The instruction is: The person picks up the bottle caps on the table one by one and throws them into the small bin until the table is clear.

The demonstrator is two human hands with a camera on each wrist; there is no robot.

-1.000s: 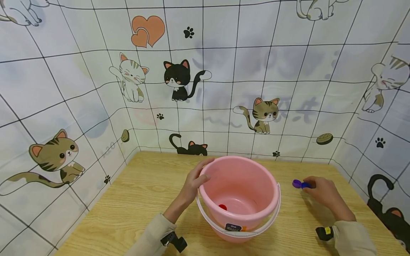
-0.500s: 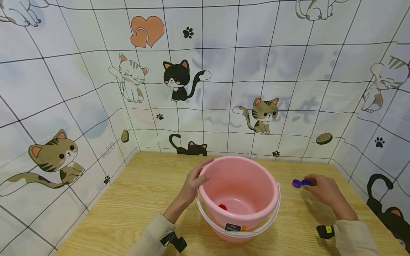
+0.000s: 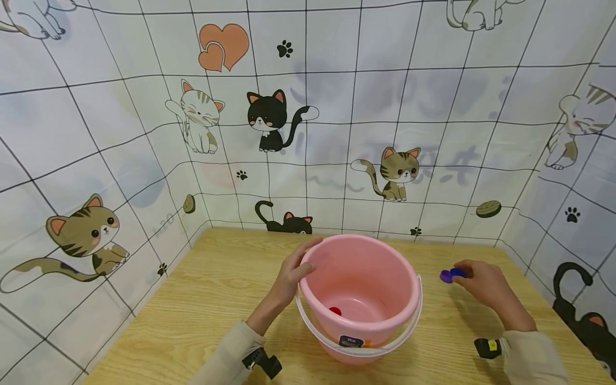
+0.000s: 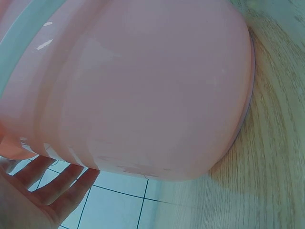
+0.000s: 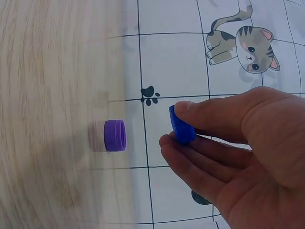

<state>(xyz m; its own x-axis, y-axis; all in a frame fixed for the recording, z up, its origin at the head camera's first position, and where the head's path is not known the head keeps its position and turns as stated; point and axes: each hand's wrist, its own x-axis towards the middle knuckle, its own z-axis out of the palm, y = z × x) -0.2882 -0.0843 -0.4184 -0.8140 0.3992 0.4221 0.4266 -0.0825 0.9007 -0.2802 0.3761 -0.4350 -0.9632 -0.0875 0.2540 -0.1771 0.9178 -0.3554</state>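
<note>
A pink bucket (image 3: 358,283) stands upright on the table, its white handle (image 3: 372,351) hanging down at the front. My left hand (image 3: 292,270) grips its rim on the left side, thumb over the edge and fingers along the outside; the left wrist view has those fingers (image 4: 71,191) against the bucket wall. Between the thumb and fingers of my right hand (image 3: 486,286) is a blue bottle cap (image 5: 182,126), pinched above the table. A purple bottle cap (image 5: 115,135) lies on the table just left of it. At the bucket's bottom shows a small red round piece (image 3: 335,311), partly hidden by the front rim.
The light wooden table (image 3: 216,299) reaches back to a white tiled-pattern sheet (image 3: 327,117) printed with cats and paw prints. This sheet also closes off the left and right sides. The bucket takes up the table's middle front.
My right hand has raised the blue bottle cap slightly and tilted it beside the purple one. My left hand and the bucket have stayed in place.
</note>
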